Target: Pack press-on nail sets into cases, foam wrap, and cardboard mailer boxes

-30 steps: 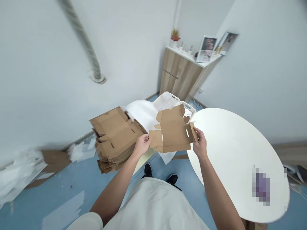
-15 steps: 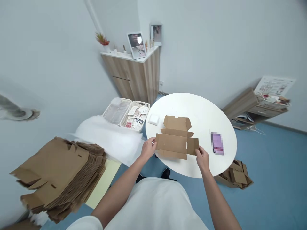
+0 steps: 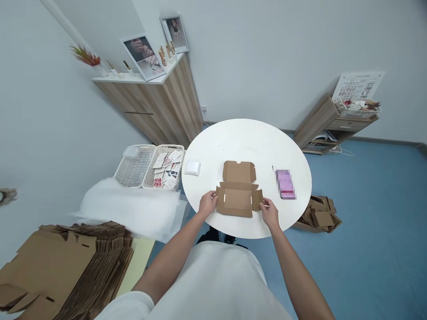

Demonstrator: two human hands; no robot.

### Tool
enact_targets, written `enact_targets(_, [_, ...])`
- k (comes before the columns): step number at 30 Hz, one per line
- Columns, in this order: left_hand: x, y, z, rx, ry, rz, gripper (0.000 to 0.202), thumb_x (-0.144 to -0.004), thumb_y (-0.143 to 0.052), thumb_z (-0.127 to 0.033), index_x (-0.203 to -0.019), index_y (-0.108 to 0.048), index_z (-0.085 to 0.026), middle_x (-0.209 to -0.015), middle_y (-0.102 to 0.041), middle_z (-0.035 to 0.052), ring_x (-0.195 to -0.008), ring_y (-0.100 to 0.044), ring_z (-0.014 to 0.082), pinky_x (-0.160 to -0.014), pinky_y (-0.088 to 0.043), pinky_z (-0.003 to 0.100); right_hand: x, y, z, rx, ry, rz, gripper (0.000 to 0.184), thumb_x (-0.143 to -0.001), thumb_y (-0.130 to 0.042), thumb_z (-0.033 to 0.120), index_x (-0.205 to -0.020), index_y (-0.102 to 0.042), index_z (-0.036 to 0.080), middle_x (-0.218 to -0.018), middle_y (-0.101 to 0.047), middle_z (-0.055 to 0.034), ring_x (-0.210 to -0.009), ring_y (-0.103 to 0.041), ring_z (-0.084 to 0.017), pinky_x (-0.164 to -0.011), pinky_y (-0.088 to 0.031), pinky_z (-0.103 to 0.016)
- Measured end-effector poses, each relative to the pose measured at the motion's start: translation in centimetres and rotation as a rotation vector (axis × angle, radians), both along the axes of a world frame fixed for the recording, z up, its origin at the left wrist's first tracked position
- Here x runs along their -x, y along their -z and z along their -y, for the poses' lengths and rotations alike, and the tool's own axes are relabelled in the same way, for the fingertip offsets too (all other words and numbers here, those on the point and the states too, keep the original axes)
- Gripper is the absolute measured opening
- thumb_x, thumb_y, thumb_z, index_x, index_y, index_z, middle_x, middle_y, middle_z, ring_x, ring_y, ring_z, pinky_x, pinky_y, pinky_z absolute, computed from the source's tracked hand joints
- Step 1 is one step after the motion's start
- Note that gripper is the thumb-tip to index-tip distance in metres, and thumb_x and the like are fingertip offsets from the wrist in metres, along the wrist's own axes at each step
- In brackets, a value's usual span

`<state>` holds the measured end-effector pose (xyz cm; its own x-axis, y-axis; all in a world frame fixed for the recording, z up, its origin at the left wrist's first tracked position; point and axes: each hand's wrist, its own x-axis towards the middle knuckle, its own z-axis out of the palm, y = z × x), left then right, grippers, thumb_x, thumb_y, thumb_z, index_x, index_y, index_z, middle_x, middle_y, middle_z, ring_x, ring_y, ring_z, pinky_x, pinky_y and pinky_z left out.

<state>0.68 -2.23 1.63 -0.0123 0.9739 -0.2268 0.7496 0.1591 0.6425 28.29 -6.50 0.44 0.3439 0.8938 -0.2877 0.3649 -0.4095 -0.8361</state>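
At centre frame we see an unfolded carton (image 3: 237,200) of matt cardboard, a smooth tabletop (image 3: 247,138); upper left, a wood-grained cabinet (image 3: 163,104).

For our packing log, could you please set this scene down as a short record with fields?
Left hand: holds the left end of the cardboard blank
Right hand: holds its right end
Blank: largely unfolded, over the white table; contact unclear
Also on table: white packet to the left, pixelated purple item to the right
Left of table: basket of cards
Lower left: stack of cardboard
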Motion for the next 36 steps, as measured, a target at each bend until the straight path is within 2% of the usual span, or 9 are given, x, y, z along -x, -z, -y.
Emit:
enact_targets(3, [0.0,0.0,-0.4,-0.01,-0.011,-0.059,0.033,-0.079,-0.043,-0.027,-0.11,-0.049,-0.018,-0.094,-0.061,0.0049,-0.079,-0.059,0.0151,-0.071,-0.043,0.027,0.0,0.1,-0.4,0.022,0.007,0.019,0.044,-0.069,-0.047,0.04,-0.107,-0.05,0.018,-0.09,-0.061,-0.0064,-0.076,-0.059,-0.018,-0.071,-0.044,-0.032])
enact_targets(6, [0.1,-0.6,0.2,-0.169,0.035,-0.215,0.048,-0.077,-0.046,-0.039,-0.12,-0.041,-0.017,-0.118,-0.05,0.0122,-0.109,-0.046,0.024,-0.089,-0.034,0.039,-0.1,0.2,-0.4,0.053,-0.024,0.055,0.055,-0.066,-0.052,0.044,-0.114,-0.045,0.019,-0.099,-0.058,-0.0072,-0.084,-0.057,-0.02,-0.073,-0.044,-0.033])
enact_targets(9, [0.0,-1.1,1.2,-0.28,0.286,-0.308,0.062,-0.068,-0.054,-0.052,-0.119,-0.043,-0.019,-0.132,-0.035,0.0135,-0.125,-0.023,0.0318,-0.099,-0.014,0.05,-0.4,0.2,-0.7,0.047,-0.009,0.148,0.069,-0.061,-0.057,0.048,-0.121,-0.039,0.019,-0.113,-0.05,-0.0105,-0.099,-0.051,-0.023,-0.078,-0.043,-0.034])
enact_targets(12, [-0.3,-1.0,1.8,-0.25,0.57,-0.296,0.064,-0.061,-0.06,-0.054,-0.115,-0.047,-0.022,-0.133,-0.035,0.012,-0.125,-0.02,0.0331,-0.099,-0.005,0.053,-0.5,0.1,-1.8,0.038,0.034,0.239,0.073,-0.062,-0.056,0.051,-0.124,-0.037,0.017,-0.119,-0.045,-0.0137,-0.108,-0.044,-0.026,-0.085,-0.038,-0.037])
enact_targets(15, [-0.7,-0.3,1.5,-0.2,0.678,-0.289,0.063,-0.061,-0.061,-0.05,-0.115,-0.046,-0.022,-0.131,-0.036,0.0123,-0.125,-0.02,0.0334,-0.099,-0.004,0.055,-0.1,-0.4,-3.4,0.062,0.021,0.253,0.073,-0.063,-0.055,0.051,-0.124,-0.036,0.016,-0.119,-0.045,-0.0138,-0.109,-0.043,-0.026,-0.087,-0.037,-0.038])
enact_targets(24, [-1.4,0.9,0.3,-0.141,0.713,-0.259,0.041,-0.07,-0.055,-0.027,-0.109,-0.048,-0.021,-0.115,-0.048,0.0105,-0.112,-0.04,0.0281,-0.1,-0.003,0.053,0.9,-2.3,-8.2,0.077,-0.14,0.226,0.059,-0.07,-0.05,0.046,-0.124,-0.039,0.024,-0.119,-0.048,-0.0073,-0.106,-0.046,-0.021,-0.085,-0.039,-0.036])
enact_targets(30, [-1.7,1.1,0.4,-0.163,0.702,-0.293,0.038,-0.07,-0.048,-0.016,-0.108,-0.049,-0.021,-0.112,-0.05,0.01,-0.105,-0.046,0.0249,-0.1,-0.004,0.051,0.3,-1.3,-12.1,0.099,-0.236,0.058,0.056,-0.072,-0.049,0.041,-0.124,-0.039,0.021,-0.128,-0.04,-0.0093,-0.096,-0.053,-0.018,-0.076,-0.046,-0.031])
enact_targets(33, [-2.2,1.2,0.7,-0.126,0.688,-0.327,0.048,-0.068,-0.048,-0.014,-0.115,-0.044,-0.021,-0.126,-0.041,0.0115,-0.109,-0.043,0.025,-0.1,-0.013,0.046,0.1,-0.3,-13.2,0.121,-0.205,-0.002,0.048,-0.073,-0.046,0.035,-0.117,-0.047,0.018,-0.119,-0.051,-0.0092,-0.092,-0.056,-0.018,-0.076,-0.046,-0.031])
enact_targets(36, [-3.0,1.0,0.6,-0.088,0.656,-0.357,0.061,-0.066,-0.051,-0.016,-0.125,-0.033,-0.022,-0.14,-0.021,0.0115,-0.117,-0.036,0.0261,-0.097,-0.021,0.04,0.0,0.7,-13.6,0.11,-0.147,0.002,0.038,-0.071,-0.046,0.028,-0.105,-0.057,0.016,-0.108,-0.059,-0.0085,-0.084,-0.059,-0.017,-0.075,-0.046,-0.032])
